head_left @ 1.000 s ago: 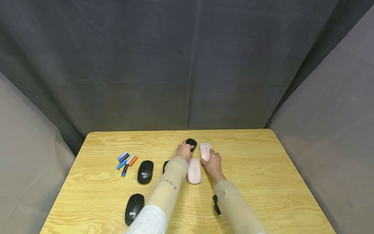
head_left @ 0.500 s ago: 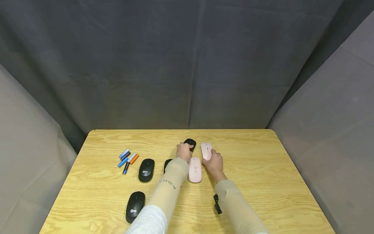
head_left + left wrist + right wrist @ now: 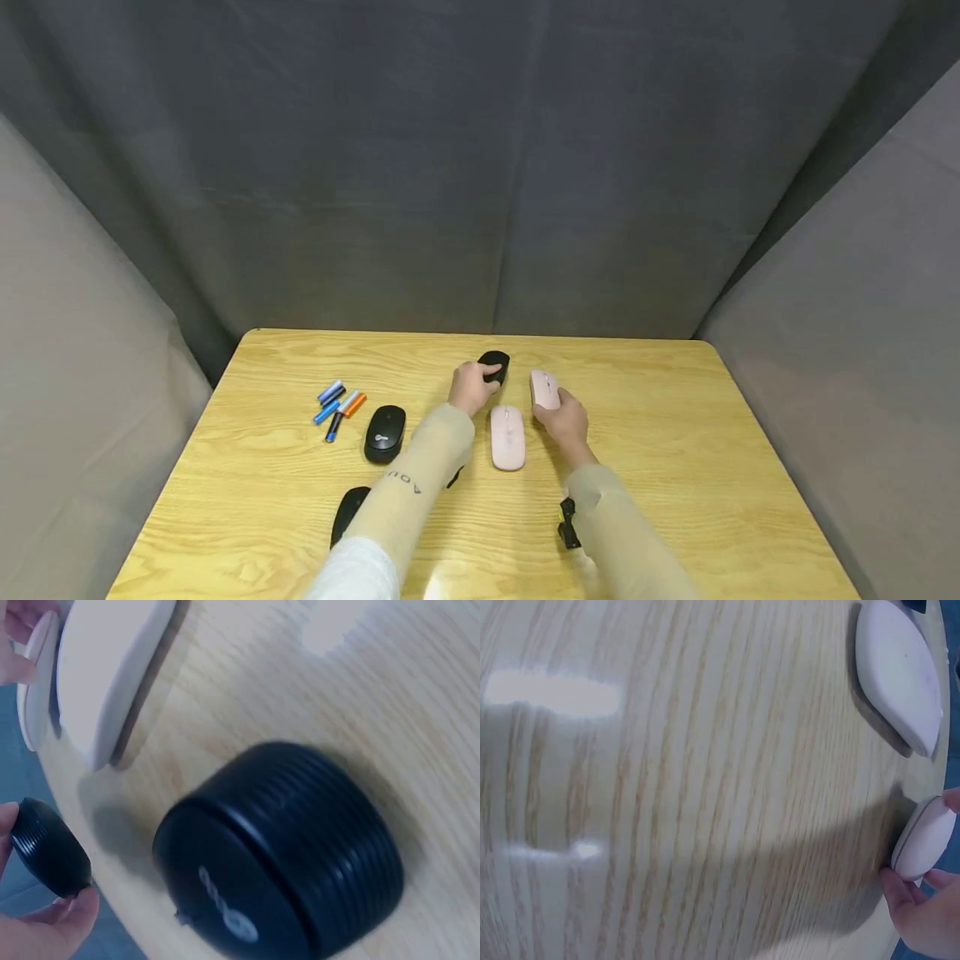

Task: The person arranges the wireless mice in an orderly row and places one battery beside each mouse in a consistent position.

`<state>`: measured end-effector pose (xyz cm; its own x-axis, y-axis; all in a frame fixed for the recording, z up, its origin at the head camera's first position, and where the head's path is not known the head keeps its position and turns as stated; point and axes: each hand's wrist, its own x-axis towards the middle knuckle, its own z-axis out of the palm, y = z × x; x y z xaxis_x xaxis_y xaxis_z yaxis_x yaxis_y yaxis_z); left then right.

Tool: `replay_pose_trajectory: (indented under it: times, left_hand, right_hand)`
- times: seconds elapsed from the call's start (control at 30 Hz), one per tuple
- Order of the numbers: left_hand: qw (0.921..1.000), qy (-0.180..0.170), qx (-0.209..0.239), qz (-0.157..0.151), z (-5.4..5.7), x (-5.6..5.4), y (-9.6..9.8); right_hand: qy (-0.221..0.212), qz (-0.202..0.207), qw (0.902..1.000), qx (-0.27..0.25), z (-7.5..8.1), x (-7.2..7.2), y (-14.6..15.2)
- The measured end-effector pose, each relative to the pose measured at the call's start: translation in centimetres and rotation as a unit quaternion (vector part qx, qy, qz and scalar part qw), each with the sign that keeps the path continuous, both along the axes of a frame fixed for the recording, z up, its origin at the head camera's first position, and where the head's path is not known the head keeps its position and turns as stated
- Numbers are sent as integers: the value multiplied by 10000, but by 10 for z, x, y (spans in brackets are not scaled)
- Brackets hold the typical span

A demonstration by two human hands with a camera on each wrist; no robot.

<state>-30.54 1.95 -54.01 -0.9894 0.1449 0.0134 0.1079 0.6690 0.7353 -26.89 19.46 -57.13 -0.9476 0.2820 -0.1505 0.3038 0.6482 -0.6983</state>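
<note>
My left hand (image 3: 470, 387) grips a black computer mouse (image 3: 493, 364) near the table's far edge. In the left wrist view this black mouse (image 3: 51, 847) stands tilted between thumb and fingers, a shadow on the table beside it. My right hand (image 3: 566, 421) holds a pink mouse (image 3: 545, 389) by its near end and sides. The right wrist view shows fingers round that pink mouse (image 3: 925, 838). Between the hands a second pink mouse (image 3: 507, 437) lies on the table. Large in the left wrist view is another black mouse (image 3: 277, 855), which my left arm hides in the head view.
Several batteries (image 3: 339, 408), blue, dark and orange, lie at the left of the wooden table (image 3: 675, 450). A black mouse (image 3: 385, 434) sits right of them. Nearer, one more black mouse (image 3: 347, 512) is partly covered by my left sleeve. Curtains (image 3: 375, 208) enclose the table.
My left hand has shifted slightly left with the black mouse, and its arm now covers the mouse beneath it. My right hand keeps its hold on the pink mouse. The head view has turned slightly.
</note>
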Motion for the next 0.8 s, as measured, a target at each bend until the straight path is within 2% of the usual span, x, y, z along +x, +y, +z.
replay_pose_trajectory:
  times: [0.13,0.3,0.53,0.8]
  left_hand:
    - [9991,314,65,-289,5,9,-8]
    - [9978,463,50,-465,7,25,-20]
    - [9977,601,-26,-327,10,53,-30]
    - [9953,939,-207,-126,7,85,-42]
  right_hand:
    - [-60,-129,9990,-421,2,2,2]
    - [-172,-154,9978,-622,5,8,1]
    - [-98,-51,9976,-679,3,19,-2]
    - [353,240,9982,-416,7,38,-12]
